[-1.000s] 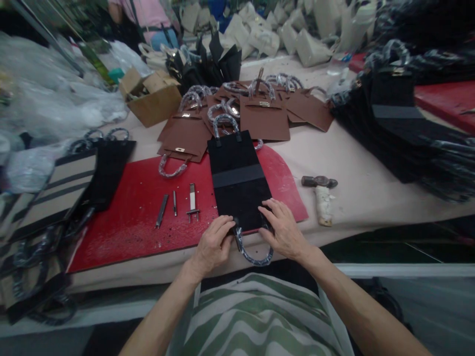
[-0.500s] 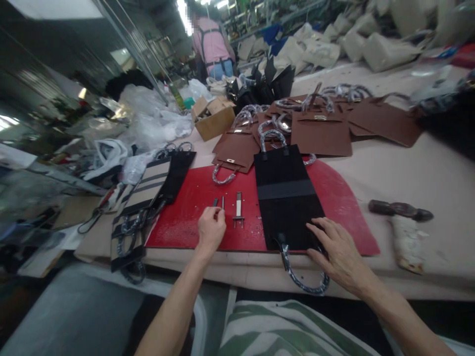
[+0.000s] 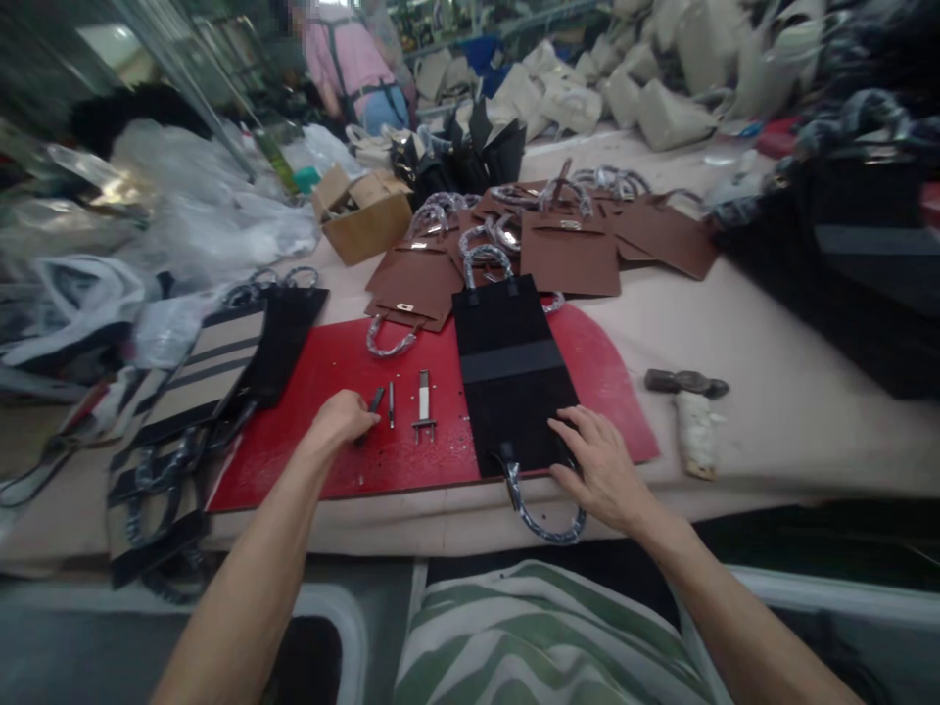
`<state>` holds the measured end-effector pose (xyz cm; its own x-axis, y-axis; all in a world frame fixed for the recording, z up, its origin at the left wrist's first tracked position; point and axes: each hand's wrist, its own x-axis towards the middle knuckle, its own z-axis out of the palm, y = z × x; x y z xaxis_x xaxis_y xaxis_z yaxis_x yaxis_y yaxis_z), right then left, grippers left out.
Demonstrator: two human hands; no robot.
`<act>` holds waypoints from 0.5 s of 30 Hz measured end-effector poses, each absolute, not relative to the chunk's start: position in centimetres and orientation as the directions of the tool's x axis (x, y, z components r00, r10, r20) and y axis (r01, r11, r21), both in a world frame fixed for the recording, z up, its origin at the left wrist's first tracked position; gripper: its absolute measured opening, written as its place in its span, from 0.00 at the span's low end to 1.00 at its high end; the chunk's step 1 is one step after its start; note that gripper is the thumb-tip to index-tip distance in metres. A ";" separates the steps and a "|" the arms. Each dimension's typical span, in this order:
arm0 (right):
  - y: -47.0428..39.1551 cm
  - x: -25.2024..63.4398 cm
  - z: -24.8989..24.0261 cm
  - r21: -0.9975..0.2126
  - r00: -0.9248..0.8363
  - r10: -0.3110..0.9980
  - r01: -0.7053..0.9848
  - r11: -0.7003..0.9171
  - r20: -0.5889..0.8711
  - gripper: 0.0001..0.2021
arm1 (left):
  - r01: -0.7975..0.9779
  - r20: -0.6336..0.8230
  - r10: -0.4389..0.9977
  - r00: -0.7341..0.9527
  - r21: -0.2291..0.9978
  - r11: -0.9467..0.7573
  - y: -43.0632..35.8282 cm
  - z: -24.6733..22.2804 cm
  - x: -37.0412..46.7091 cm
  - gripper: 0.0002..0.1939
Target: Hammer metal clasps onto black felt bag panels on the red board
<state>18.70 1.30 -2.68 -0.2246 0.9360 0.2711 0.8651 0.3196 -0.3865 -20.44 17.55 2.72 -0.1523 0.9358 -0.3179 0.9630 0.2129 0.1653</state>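
On the red board (image 3: 338,343), my left hand (image 3: 345,419) is closed, its fingertips pinching a small dark bar-like tool (image 3: 377,398). Just right of it lie a thin metal rod (image 3: 392,405) and a two-pronged metal tool (image 3: 424,403) with a white-wrapped shank. A black bag panel (image 3: 514,392) with a grey band and plastic-wrapped handles lies flat, partly over the board. My right hand (image 3: 598,465) rests on its lower right corner, fingers apart. What lies under that palm is partly hidden.
A hammer (image 3: 686,383) with a cloth-wrapped handle lies at right. Brown bags (image 3: 569,255) and a cardboard box (image 3: 367,230) stand behind the board. Striped panels (image 3: 210,367) lie left, black ones (image 3: 873,304) far right. A person (image 3: 352,64) stands beyond the table.
The view has swung right, so everything appears further left. My left hand has shifted slightly left relative to the rod and pronged tool. My right hand stays on the black panel.
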 end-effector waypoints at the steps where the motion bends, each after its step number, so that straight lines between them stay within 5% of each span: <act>1: 1.2 18.6 -2.5 -0.391 -0.221 0.941 0.867 0.310 0.255 0.27 | 0.970 -0.334 0.932 -0.143 0.141 0.200 17.6 2.6 -20.6 0.10; 4: 1.0 18.4 -2.0 -0.406 -0.206 0.953 0.869 0.283 0.224 0.28 | 0.927 -0.355 0.916 -0.184 0.247 0.282 17.4 2.4 -21.4 0.09; 9: 0.8 18.1 -1.6 -0.419 -0.187 0.959 0.869 0.263 0.215 0.28 | 0.385 -0.372 0.919 -0.127 0.836 0.392 14.8 2.9 -21.1 0.11; 15: 0.7 18.1 -1.7 -0.434 -0.182 0.959 0.862 0.262 0.218 0.28 | -0.079 -0.195 0.981 -0.022 0.978 0.193 10.4 2.3 -12.6 0.20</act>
